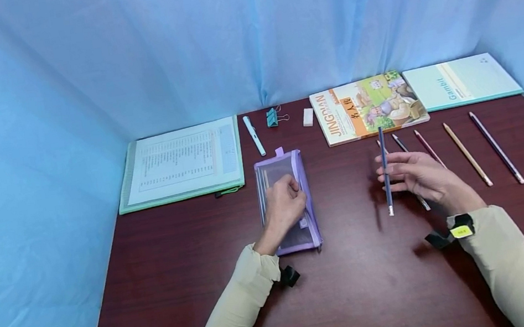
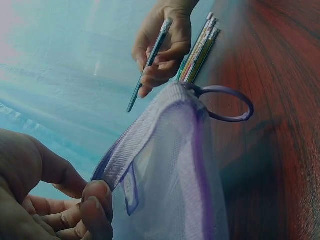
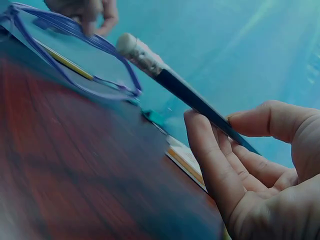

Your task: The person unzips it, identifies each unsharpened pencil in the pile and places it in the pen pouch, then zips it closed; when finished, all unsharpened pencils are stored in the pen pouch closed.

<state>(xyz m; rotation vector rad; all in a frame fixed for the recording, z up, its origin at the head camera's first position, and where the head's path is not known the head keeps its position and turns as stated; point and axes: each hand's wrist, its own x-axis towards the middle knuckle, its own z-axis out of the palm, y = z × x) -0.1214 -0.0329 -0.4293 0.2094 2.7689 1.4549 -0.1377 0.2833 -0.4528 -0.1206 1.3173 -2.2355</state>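
Note:
My left hand (image 1: 286, 203) pinches the zippered edge of a purple mesh pencil case (image 1: 313, 234), lifting that edge in the left wrist view. Pencils show through the mesh; one yellow pencil (image 3: 65, 62) is visible inside in the right wrist view. Between thumb and fingers, my right hand (image 1: 420, 177) holds a dark blue pencil (image 1: 385, 168) with a white eraser end. That pencil is above the table, to the right of the case. Under and beside the right hand lie several more pencils, among them a tan pencil (image 1: 468, 154) and a dark purple pencil (image 1: 496, 147).
Along the back stand a white pen (image 1: 254, 135), a teal binder clip (image 1: 272, 118), a white eraser (image 1: 308, 117), a picture-covered book (image 1: 369, 106) and a pale green notebook (image 1: 462, 82). A zip document folder (image 1: 181, 163) lies at left. Blue curtains (image 1: 205, 43) enclose the table.

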